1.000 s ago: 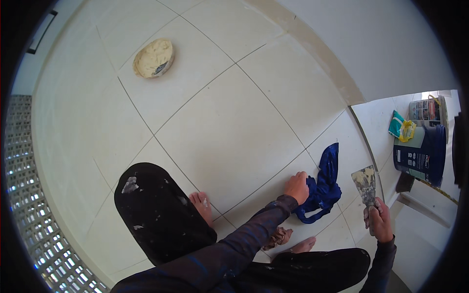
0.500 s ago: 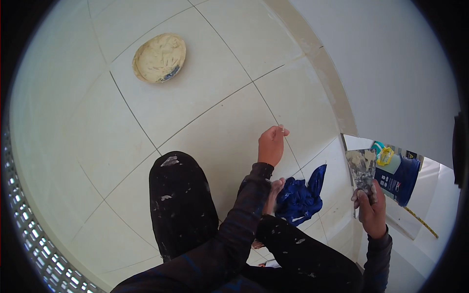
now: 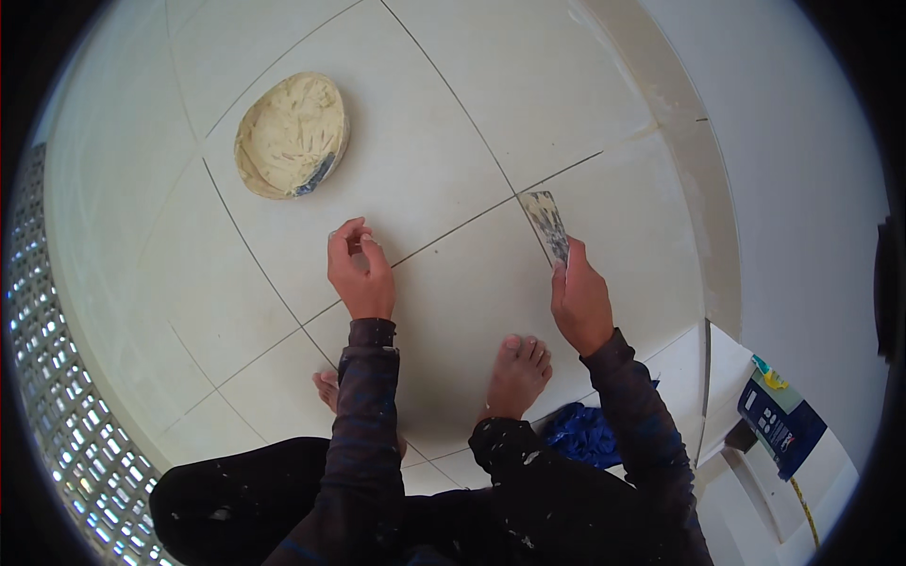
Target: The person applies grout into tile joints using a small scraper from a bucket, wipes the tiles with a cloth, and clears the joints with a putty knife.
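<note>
Putty knife (image 3: 547, 224) is in my right hand (image 3: 580, 300), fist wrapped tight around the handle so only the blade shows. Its long axis runs near to far, blade pointing away from me and leaning a bit left, with the tip sitting right over the grout line (image 3: 472, 222) where two tile joints meet (can't tell if the edge is actually touching the floor).

My left hand (image 3: 360, 274) is out over the tiled floor (image 3: 453, 113) to the left of the knife, well apart from it, holding nothing, fingers curled in loosely with the thumb close to the fingertips.

Far left there's a shallow round bowl (image 3: 291, 135) of pale filler paste. Bare right foot (image 3: 516, 374) sits near me, between both arms, and a crumpled blue cloth (image 3: 580, 434) lies just right of it.
</note>
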{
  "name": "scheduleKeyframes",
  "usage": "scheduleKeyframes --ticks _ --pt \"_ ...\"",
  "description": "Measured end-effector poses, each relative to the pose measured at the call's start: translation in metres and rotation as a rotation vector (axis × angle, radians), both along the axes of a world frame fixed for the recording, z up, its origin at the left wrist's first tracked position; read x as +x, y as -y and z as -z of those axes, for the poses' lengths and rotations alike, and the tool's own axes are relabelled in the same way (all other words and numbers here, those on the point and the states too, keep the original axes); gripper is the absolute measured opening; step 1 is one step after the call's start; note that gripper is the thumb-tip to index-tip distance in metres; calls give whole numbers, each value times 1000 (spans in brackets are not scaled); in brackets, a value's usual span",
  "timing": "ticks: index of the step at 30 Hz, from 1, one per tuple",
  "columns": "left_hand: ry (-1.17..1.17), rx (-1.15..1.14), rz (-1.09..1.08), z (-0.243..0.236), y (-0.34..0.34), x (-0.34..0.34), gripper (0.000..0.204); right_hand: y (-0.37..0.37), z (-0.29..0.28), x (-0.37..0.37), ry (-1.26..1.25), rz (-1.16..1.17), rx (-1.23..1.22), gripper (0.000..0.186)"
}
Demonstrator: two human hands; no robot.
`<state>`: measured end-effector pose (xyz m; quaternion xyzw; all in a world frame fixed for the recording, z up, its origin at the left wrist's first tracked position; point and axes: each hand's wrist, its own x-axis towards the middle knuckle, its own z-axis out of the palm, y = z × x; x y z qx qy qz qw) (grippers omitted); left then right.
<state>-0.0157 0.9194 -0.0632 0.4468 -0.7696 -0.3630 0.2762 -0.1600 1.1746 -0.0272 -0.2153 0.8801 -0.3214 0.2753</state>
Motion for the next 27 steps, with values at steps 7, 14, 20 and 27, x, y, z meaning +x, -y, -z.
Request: scheduleKeyframes --ticks 7,14,20,27 --pt "-94 -38 -120 27 19 -6 20 52 24 -21 -34 -30 73 35" --pt "-67 -43 -152 27 20 -6 17 64 17 -20 -109 -68 124 34" --pt "-15 -15 -153 24 17 -7 17 118 28 -58 -146 -137 176 27" --pt "-54 -17 -131 27 19 -5 16 101 -2 -34 -79 -105 286 26"
